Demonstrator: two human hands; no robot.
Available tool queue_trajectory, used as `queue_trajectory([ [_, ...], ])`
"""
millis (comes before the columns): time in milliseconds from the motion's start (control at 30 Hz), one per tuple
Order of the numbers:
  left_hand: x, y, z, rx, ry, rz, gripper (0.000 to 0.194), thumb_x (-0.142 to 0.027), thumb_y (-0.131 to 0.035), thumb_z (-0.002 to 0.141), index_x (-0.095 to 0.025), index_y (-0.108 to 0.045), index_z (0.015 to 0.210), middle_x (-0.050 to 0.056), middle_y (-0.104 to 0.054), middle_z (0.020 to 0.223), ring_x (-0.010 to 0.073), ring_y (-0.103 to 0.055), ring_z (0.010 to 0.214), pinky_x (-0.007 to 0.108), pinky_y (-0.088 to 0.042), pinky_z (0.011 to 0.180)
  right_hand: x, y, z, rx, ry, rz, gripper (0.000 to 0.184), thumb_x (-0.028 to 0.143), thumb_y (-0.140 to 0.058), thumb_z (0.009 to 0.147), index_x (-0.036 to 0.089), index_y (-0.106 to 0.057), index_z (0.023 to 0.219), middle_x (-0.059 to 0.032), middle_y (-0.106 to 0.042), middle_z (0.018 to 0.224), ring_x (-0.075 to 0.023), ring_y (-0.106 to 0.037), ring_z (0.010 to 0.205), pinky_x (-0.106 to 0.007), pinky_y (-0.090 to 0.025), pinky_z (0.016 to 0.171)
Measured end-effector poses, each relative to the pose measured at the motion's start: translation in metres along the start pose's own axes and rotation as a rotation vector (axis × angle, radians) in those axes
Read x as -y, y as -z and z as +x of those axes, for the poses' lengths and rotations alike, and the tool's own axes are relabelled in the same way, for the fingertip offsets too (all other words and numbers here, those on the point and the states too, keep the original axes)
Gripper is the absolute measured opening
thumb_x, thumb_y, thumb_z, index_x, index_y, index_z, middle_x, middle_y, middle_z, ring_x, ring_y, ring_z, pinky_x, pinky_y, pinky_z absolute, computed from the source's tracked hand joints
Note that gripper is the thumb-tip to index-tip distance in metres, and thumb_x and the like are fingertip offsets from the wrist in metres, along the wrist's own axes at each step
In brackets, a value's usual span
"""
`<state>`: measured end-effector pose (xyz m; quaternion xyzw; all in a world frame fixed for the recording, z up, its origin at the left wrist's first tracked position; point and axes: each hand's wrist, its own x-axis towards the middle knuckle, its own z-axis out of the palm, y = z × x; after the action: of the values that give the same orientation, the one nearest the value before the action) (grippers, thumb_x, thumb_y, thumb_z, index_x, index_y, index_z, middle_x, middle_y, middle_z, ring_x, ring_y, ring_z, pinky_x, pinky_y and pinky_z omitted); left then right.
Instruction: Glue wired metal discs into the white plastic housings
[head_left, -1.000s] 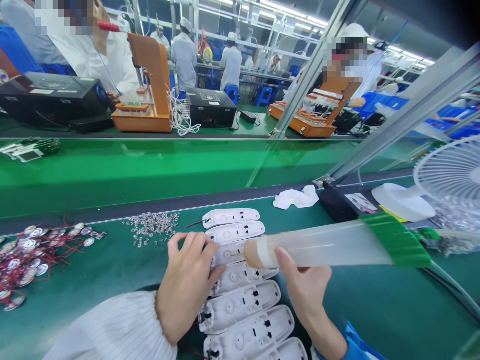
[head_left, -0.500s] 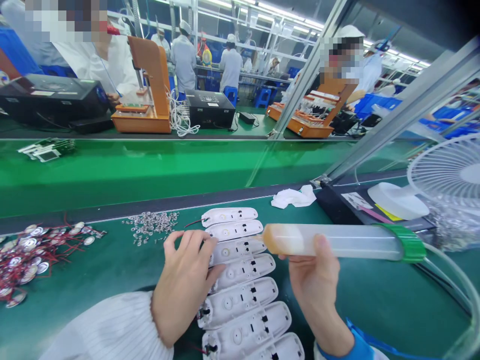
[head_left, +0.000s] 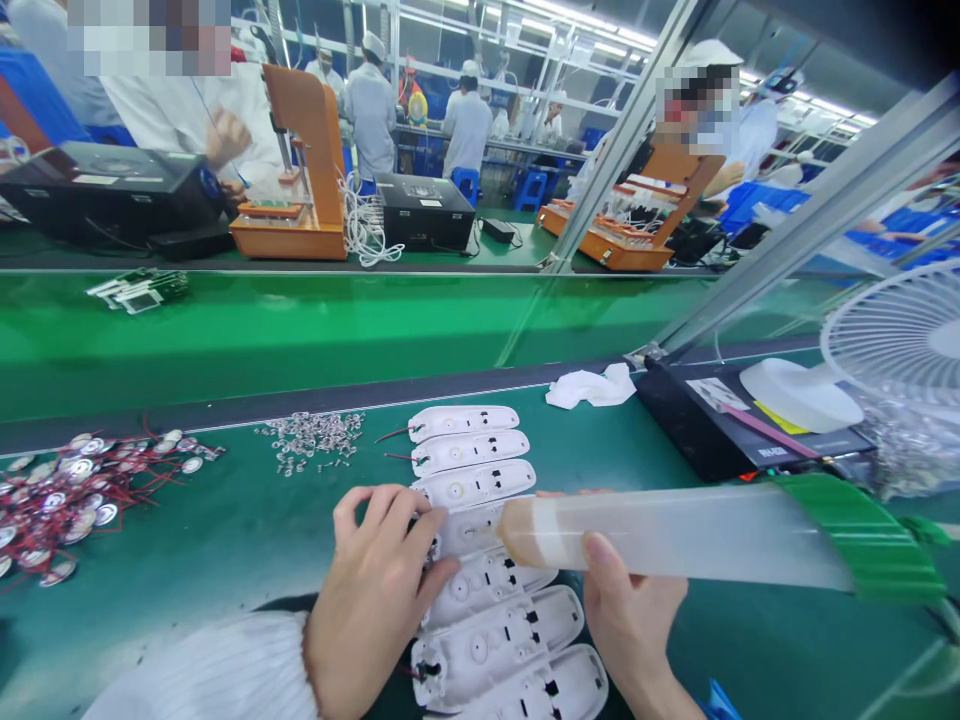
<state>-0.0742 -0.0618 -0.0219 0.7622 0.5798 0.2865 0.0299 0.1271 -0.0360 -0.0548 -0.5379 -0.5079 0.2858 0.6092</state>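
Note:
A column of several white plastic shells (head_left: 480, 640) runs toward me. My left hand (head_left: 379, 590) has its thumb and curled fingers at the left end of the fourth shell (head_left: 465, 527) from the back; the exact contact is partly hidden. In my right hand (head_left: 634, 620) lies a translucent dispensing syringe (head_left: 690, 530) with an amber tip, a green cap and a hose. It is held nearly level, its nozzle over the middle of that fourth shell. The third shell (head_left: 480, 485) shows a yellowish ring around its round spot.
Red-wired metal discs (head_left: 82, 500) lie piled at left, near small metal parts (head_left: 311, 437). A crumpled white cloth (head_left: 592, 387), a black box (head_left: 682, 420) and a white fan (head_left: 900, 340) are right. Behind, a green belt (head_left: 337, 320) carries flat parts (head_left: 139, 290); co-workers sit beyond.
The syringe has moved toward me, from the third shell to the fourth, and its capped end swung nearer. My left hand shifted slightly the same way. Flat parts on the belt slid right.

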Motion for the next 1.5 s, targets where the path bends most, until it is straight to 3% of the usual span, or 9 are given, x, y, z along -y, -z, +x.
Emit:
queue_trajectory([
  [267,-0.001,0.001,-0.001,0.011,0.002,-0.011,0.02,-0.012,-0.064,0.075,-0.02,-0.06,0.093,0.001,-0.06,0.087,0.0225,-0.054,0.085,0.044,-0.028,0.085,0.014,-0.009,0.005,0.086,0.143,-0.067,0.029,0.035,-0.067,0.074,0.014,-0.059,0.093,-0.0109,-0.071,0.081,-0.0255,-0.068,0.072,-0.036,-0.055,0.064],
  [567,-0.003,0.0,-0.001,0.008,0.009,0.002,0.016,-0.014,-0.061,0.077,-0.02,-0.061,0.091,0.001,-0.059,0.087,0.0226,-0.054,0.085,0.045,-0.029,0.085,0.018,-0.01,0.005,0.133,0.144,-0.032,0.023,0.033,-0.066,0.075,0.015,-0.061,0.088,-0.0118,-0.071,0.081,-0.0257,-0.068,0.071,-0.036,-0.056,0.063],
  [767,-0.002,0.0,-0.001,-0.003,0.003,-0.01,0.014,-0.014,-0.059,0.078,-0.02,-0.061,0.091,0.001,-0.059,0.087,0.0223,-0.054,0.085,0.045,-0.029,0.085,0.014,-0.005,0.005,0.08,0.149,-0.078,0.025,0.036,-0.068,0.071,0.015,-0.062,0.085,-0.0113,-0.07,0.076,-0.0259,-0.068,0.067,-0.035,-0.056,0.058],
  [1000,-0.003,0.001,-0.001,0.005,0.014,-0.022,0.013,-0.015,-0.057,0.081,-0.021,-0.06,0.092,0.002,-0.06,0.088,0.0218,-0.054,0.084,0.045,-0.03,0.086,0.03,-0.009,0.01,0.058,0.193,-0.106,0.023,0.038,-0.067,0.071,0.017,-0.063,0.082,-0.0067,-0.069,0.067,-0.0239,-0.066,0.059,-0.036,-0.056,0.055],
  [1500,-0.004,0.002,0.0,0.034,0.014,-0.014,0.019,-0.012,-0.062,0.076,-0.02,-0.06,0.093,0.003,-0.06,0.089,0.0231,-0.054,0.086,0.046,-0.029,0.086,0.013,-0.007,0.003,0.171,0.206,-0.066,0.026,0.033,-0.064,0.078,0.018,-0.057,0.099,-0.0086,-0.071,0.086,-0.0245,-0.068,0.076,-0.036,-0.055,0.067],
])
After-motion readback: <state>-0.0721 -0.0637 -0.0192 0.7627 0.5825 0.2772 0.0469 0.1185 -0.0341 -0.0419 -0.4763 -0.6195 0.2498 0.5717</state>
